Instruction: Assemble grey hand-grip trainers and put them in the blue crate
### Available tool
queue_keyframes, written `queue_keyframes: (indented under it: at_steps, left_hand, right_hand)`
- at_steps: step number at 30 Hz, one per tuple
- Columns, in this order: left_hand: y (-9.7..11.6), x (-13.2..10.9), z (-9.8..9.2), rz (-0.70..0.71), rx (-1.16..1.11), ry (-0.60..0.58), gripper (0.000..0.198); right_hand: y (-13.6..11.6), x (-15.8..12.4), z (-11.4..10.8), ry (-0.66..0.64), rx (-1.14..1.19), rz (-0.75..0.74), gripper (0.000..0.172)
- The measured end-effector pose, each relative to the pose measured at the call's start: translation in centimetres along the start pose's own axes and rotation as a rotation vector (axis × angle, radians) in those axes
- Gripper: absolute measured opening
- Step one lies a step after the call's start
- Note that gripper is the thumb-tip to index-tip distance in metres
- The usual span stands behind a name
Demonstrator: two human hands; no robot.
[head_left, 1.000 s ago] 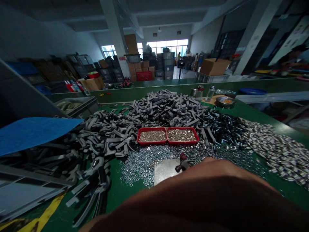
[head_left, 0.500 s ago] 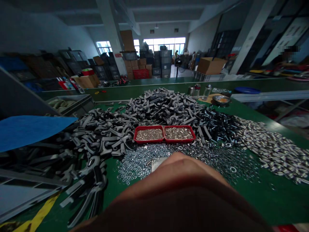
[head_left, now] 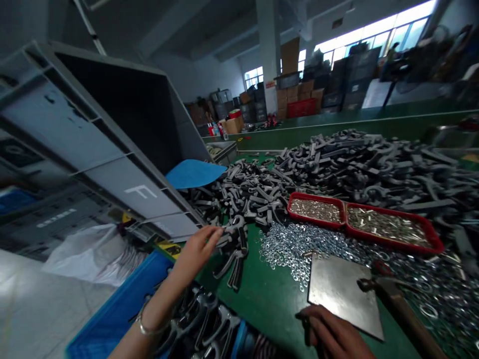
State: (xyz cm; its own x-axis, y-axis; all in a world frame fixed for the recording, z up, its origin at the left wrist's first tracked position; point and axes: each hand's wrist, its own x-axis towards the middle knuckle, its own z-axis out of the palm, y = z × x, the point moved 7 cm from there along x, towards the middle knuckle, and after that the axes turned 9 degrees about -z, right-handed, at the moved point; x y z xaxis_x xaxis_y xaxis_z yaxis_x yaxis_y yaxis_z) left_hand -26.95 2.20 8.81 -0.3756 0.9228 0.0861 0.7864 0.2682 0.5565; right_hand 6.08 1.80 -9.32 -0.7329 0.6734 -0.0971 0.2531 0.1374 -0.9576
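My left hand (head_left: 200, 249), with a bracelet at the wrist, reaches to the left side of the table. Its fingers are pressed together at a grey, hook-headed tool part (head_left: 236, 225) with a dark handle; whether they grip it is unclear. Low in the view, my right hand (head_left: 333, 334) is closed, its fingers curled around a dark thing too shadowed to name. Just beyond it lies a flat metal plate (head_left: 339, 289). A hammer (head_left: 398, 304) rests at the plate's right side. Small shiny rings (head_left: 292, 244) are spread behind the plate.
Two red trays (head_left: 344, 219) of small metal pins stand behind the rings. A big heap of grey tool parts (head_left: 359, 159) rises beyond. A tilted grey crate (head_left: 142, 184) with a blue sheet (head_left: 194, 173) is at left; below sits a blue bin (head_left: 108, 319) with dark tool parts.
The view has turned left and down. A hand that hid the front of the table has moved away; both hands, the plate, the hammer and the blue bin now show.
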Motion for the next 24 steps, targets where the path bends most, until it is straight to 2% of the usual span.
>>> queue_keyframes:
  at_steps: [3, 5, 7, 11, 14, 19, 22, 24]
  left_hand:
    - [-6.0, 2.7, 0.4, -0.117, 0.155, -0.138, 0.053]
    - [-8.3, 4.2, 1.8, -0.169, 0.199, -0.238, 0.059]
    - [-9.4, 5.3, 3.4, -0.187, 0.202, -0.293, 0.063]
    - [-10.0, 6.5, 6.0, -0.173, 0.178, -0.406, 0.069]
    - [-10.0, 6.8, 6.9, -0.143, 0.188, -0.469, 0.062]
    - [-9.9, 6.8, 7.3, -0.121, 0.222, -0.419, 0.042]
    - [-9.2, 5.9, 6.8, -0.139, 0.233, -0.337, 0.04]
    - [-8.4, 4.7, 6.0, -0.152, 0.234, -0.281, 0.04]
  right_hand:
    - [-2.7, 4.0, 1.0, -0.046, 0.085, -0.037, 0.043]
    - [-4.6, 7.7, 1.9, -0.049, 0.178, -0.075, 0.044]
    - [-6.1, 11.7, 2.4, -0.002, 0.262, -0.11, 0.045]
    - [-7.0, 18.8, 2.7, 0.095, 0.312, -0.094, 0.035]
    - [-7.1, 22.0, 3.1, 0.084, 0.325, -0.03, 0.03]
    - [-7.7, 24.1, 3.8, 0.007, 0.296, 0.065, 0.039]
    - [-8.7, 24.5, 3.9, -0.031, 0.263, 0.089, 0.046]
    - [-9.8, 24.4, 3.8, -0.027, 0.231, 0.069, 0.045]
